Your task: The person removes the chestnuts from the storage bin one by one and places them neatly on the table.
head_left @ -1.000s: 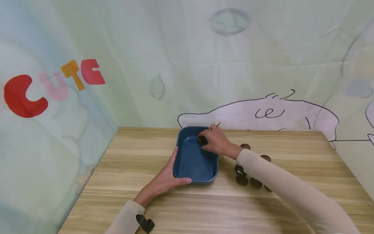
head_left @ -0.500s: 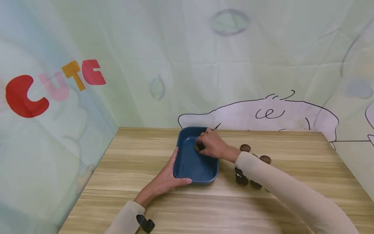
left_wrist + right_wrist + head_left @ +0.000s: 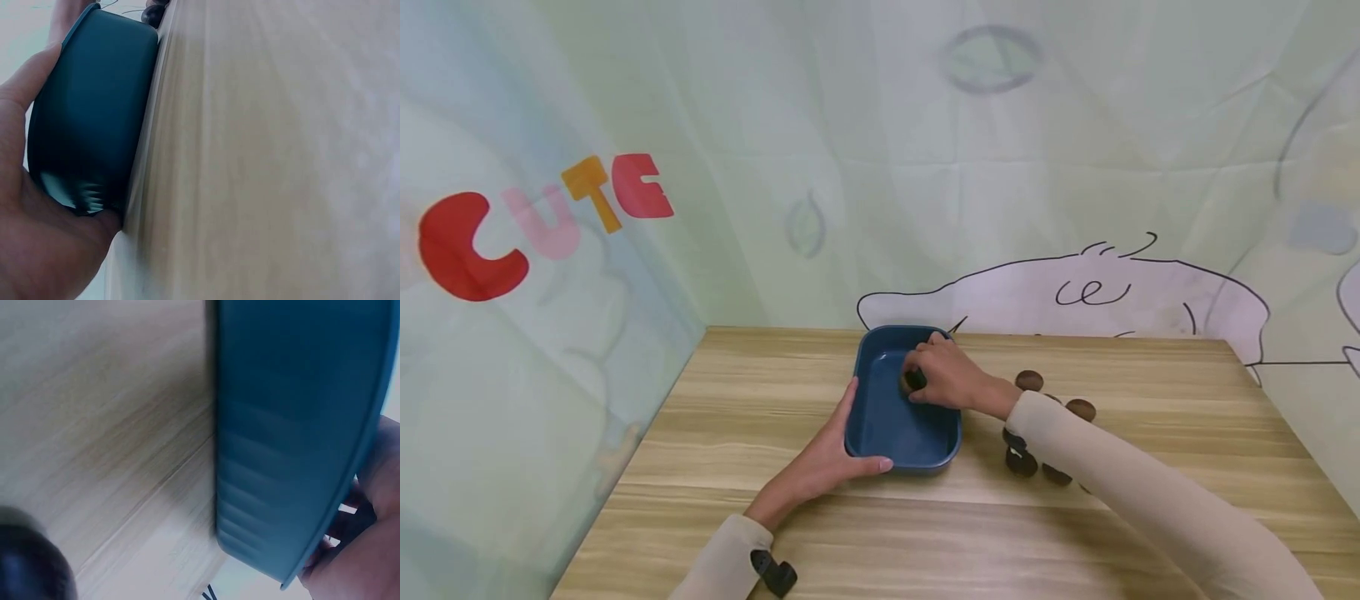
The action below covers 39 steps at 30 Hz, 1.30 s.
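A deep blue rectangular dish (image 3: 895,429) with rounded corners stands on the table. My left hand (image 3: 827,458) grips its near left corner, thumb over the near rim and fingers along the left side. In the left wrist view the same hand wraps the dish wall (image 3: 94,94). Over the dish's right side, my right hand (image 3: 947,372) pinches a small dark brown rounded piece (image 3: 914,380) inside the rim; the fingers partly hide it. In the right wrist view, the dish wall (image 3: 294,425) hides most of the right fingers.
Several similar dark brown rounded pieces (image 3: 1081,410) lie on the wooden table (image 3: 737,400) right of the dish, some hidden beneath the right sleeve (image 3: 1135,467). One dark piece (image 3: 31,565) shows close up in the right wrist view. A printed curtain (image 3: 880,167) hangs behind the table.
My right hand has moved slightly down and left inside the dish with the dark brown piece, then stayed nearly still. The left hand and the dish have not moved.
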{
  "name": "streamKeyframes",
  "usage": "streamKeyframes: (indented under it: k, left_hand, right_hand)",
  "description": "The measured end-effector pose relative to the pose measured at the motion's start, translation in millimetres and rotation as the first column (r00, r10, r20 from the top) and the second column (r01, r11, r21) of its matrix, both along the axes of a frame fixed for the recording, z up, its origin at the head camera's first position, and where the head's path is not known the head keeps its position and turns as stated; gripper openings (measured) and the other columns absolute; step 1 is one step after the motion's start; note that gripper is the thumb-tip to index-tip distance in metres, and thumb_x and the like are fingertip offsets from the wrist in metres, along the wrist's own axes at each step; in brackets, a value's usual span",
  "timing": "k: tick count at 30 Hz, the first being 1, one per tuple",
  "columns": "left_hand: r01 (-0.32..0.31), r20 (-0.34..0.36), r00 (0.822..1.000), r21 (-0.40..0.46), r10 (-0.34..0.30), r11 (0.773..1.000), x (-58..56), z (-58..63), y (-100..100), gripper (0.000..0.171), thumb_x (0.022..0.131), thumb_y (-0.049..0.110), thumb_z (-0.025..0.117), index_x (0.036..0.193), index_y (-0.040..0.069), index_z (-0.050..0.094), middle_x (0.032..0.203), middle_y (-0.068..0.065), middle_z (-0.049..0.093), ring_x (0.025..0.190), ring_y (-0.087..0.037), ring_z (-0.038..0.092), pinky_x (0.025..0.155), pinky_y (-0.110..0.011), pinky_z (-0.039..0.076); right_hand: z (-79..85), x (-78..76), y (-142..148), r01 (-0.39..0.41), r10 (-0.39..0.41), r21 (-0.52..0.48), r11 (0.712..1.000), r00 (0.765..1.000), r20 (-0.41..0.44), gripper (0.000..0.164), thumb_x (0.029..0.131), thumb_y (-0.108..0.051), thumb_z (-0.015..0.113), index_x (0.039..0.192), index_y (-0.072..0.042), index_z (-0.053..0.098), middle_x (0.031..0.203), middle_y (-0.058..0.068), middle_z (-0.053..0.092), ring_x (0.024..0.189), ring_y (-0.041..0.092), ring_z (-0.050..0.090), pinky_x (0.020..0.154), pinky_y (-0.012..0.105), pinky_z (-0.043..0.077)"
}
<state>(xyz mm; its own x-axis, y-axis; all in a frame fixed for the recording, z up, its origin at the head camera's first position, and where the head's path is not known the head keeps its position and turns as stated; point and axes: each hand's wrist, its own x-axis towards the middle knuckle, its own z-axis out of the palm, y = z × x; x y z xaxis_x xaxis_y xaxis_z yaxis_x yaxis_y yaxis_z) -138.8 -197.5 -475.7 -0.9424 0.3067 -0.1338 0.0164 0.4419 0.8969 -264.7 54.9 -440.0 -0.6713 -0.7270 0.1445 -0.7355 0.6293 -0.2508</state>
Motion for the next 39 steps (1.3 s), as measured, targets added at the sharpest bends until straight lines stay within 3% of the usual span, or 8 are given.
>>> streamKeyframes:
  k: [8,14,25,33,39]
  left_hand:
    - [0.002,-0.010,1.000,-0.002,-0.002,1.000,0.3,-0.3,0,0.133,0.089,0.049,0.091,0.178,0.031,-0.006,0.186,-0.006,0.001,0.168,-0.040,0.016,0.129,-0.071,0.021]
    - [-0.004,-0.012,1.000,-0.004,0.004,1.000,0.1,-0.8,-1,0.134,0.088,0.051,0.092,0.178,0.031,-0.005,0.186,-0.006,0.002,0.168,-0.040,0.017,0.129,-0.071,0.021]
    - [-0.013,-0.017,1.000,-0.001,0.013,1.000,-0.7,-2.1,0,0.135,0.087,0.048,0.093,0.178,0.032,-0.005,0.186,-0.006,0.002,0.168,-0.039,0.014,0.129,-0.071,0.019]
    - [-0.016,-0.018,1.000,0.003,0.016,1.000,-1.2,-3.2,0,0.135,0.086,0.047,0.094,0.178,0.032,-0.004,0.186,-0.006,0.002,0.169,-0.039,0.013,0.129,-0.071,0.019]
    - [-0.012,-0.022,1.000,0.006,0.012,1.000,-1.1,-3.6,0,0.136,0.085,0.046,0.094,0.179,0.031,-0.003,0.186,-0.006,0.002,0.168,-0.039,0.014,0.129,-0.071,0.020]
  right_hand:
    - [9.0,12.1,13,-0.006,0.009,-0.078,0.997,1.000,0.028,0.044,0.092,-0.029,0.091,0.128,-0.007,0.080,0.118,0.009,0.076,0.101,0.023,0.053,0.088,0.040,0.046]
    - [13.9,18.9,27,-0.008,0.017,-0.128,0.992,0.998,0.068,0.041,0.094,-0.029,0.090,0.128,-0.007,0.080,0.119,0.007,0.076,0.109,0.024,0.061,0.099,0.046,0.050]
    - [23.4,27.0,57,0.074,-0.030,-0.229,0.971,0.982,0.187,0.044,0.091,-0.022,0.093,0.128,-0.003,0.078,0.121,0.008,0.076,0.113,0.029,0.068,0.097,0.048,0.057]
    - [23.8,29.2,80,0.128,-0.065,-0.309,0.942,0.977,0.206,0.040,0.090,-0.019,0.092,0.124,-0.005,0.077,0.120,0.006,0.076,0.107,0.028,0.067,0.093,0.052,0.057]
    - [24.9,27.9,100,0.194,-0.120,-0.343,0.919,0.967,0.225,0.038,0.090,-0.017,0.090,0.123,-0.004,0.078,0.117,0.006,0.077,0.105,0.030,0.065,0.089,0.049,0.054]
